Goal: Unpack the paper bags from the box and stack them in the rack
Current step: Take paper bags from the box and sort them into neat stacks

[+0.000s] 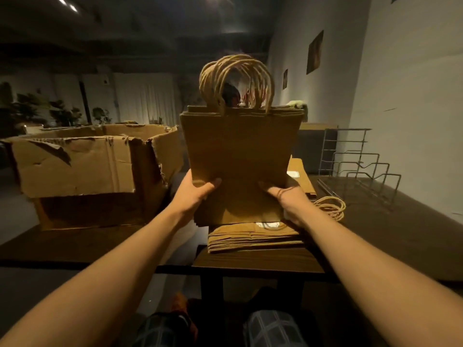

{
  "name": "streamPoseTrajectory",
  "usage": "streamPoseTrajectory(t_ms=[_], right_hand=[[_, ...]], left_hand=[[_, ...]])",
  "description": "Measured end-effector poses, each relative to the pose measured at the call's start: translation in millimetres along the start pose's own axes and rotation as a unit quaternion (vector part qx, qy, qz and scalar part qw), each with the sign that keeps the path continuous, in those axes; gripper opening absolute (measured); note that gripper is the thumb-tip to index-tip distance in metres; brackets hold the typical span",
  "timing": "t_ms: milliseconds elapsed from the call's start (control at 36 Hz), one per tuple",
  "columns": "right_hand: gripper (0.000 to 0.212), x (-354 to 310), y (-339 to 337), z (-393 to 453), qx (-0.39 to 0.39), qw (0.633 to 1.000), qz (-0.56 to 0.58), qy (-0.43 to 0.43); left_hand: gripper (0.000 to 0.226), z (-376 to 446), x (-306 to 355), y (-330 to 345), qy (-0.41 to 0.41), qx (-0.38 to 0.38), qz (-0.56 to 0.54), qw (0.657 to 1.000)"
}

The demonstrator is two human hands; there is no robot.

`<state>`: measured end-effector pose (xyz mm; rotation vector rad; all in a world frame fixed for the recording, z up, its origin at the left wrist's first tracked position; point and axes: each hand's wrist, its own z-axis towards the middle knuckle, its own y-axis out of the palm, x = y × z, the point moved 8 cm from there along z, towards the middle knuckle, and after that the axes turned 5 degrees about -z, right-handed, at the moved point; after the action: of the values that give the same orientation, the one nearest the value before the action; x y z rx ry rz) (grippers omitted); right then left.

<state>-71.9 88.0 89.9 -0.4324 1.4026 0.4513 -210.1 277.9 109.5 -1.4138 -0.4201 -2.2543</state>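
I hold a thick bundle of flat brown paper bags [238, 151] upright in front of me, their twisted paper handles at the top. My left hand [194, 192] grips the bundle's lower left edge and my right hand [288, 196] grips its lower right edge, thumbs on the near face. Beneath the bundle another pile of flat paper bags [253, 237] lies on the dark table. A torn, open cardboard box [82, 166] stands to the left. The wire rack [360, 169] stands at the right, near the wall, with nothing in its slots.
The dark table [390, 234] stretches right toward the white wall. Loose bag handles [330, 207] stick out beside the rack. Potted plants and curtains fill the dim background on the left. My knees show below the table edge.
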Motion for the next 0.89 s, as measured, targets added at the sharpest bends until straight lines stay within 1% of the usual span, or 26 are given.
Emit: streamPoseTrajectory(t_ms=[83,111,139,194,278,361,417,444,500,528,556,583,667,750,778,833,861,889], right_hand=[[0.033,8,3,-3,-0.01,0.999,-0.034,-0.007],[0.033,10,5,-2,-0.013,0.999,-0.034,-0.007],[0.037,9,6,-4,-0.011,0.999,-0.036,-0.004],[0.051,9,6,-5,0.003,1.0,-0.029,0.006],[0.062,13,6,-6,0.015,0.999,-0.044,0.009],[0.072,0,4,-7,0.037,0.998,-0.042,-0.027],[0.081,-6,0,-4,0.059,0.997,-0.033,-0.026],[0.075,-9,-2,-5,0.069,0.997,-0.041,-0.022],[0.044,-9,-3,-4,0.057,0.997,-0.045,-0.03],[0.033,-6,-3,-5,0.045,0.996,-0.065,-0.031],[0.03,-3,-3,-7,0.032,0.995,-0.089,-0.033],[0.032,1,-3,-10,0.027,0.994,-0.106,-0.031],[0.042,8,-4,-6,0.017,0.993,-0.11,-0.031],[0.038,-7,-1,-4,0.018,0.989,-0.132,-0.066],[0.04,-14,0,-5,0.022,0.987,-0.139,-0.081],[0.047,-28,2,-6,0.047,0.98,-0.157,-0.11],[0.049,-36,2,-8,0.068,0.975,-0.17,-0.124],[0.05,-42,2,-10,0.093,0.97,-0.18,-0.136]], left_hand=[[0.063,-5,-11,-5,0.001,0.021,-0.007,1.0],[0.068,-6,-15,-9,-0.002,0.025,-0.015,1.0],[0.069,-8,-18,-9,-0.004,0.026,-0.026,0.999],[0.057,-12,-21,-8,-0.013,0.027,-0.06,0.998],[0.037,-11,-22,-7,-0.022,0.041,-0.089,0.995],[0.029,-1,-11,-6,-0.008,0.037,-0.05,0.998],[0.032,5,-3,-7,0.007,0.044,-0.013,0.999],[0.037,8,-1,-7,0.012,0.047,-0.006,0.999],[0.042,7,-6,-4,0.003,0.049,-0.017,0.999],[0.042,5,-13,-2,-0.012,0.049,-0.027,0.998],[0.041,2,-22,-1,-0.028,0.049,-0.032,0.998],[0.039,-2,-29,-1,-0.037,0.051,-0.036,0.997],[0.041,-7,-42,-2,-0.044,0.06,-0.034,0.997],[0.052,-5,-38,-6,-0.044,0.072,-0.05,0.995],[0.056,-3,-34,-8,-0.043,0.077,-0.044,0.995],[0.063,2,-19,-10,-0.026,0.095,0.005,0.995],[0.071,5,-6,-12,-0.009,0.117,0.059,0.991],[0.081,6,7,-17,0.011,0.156,0.132,0.979]])
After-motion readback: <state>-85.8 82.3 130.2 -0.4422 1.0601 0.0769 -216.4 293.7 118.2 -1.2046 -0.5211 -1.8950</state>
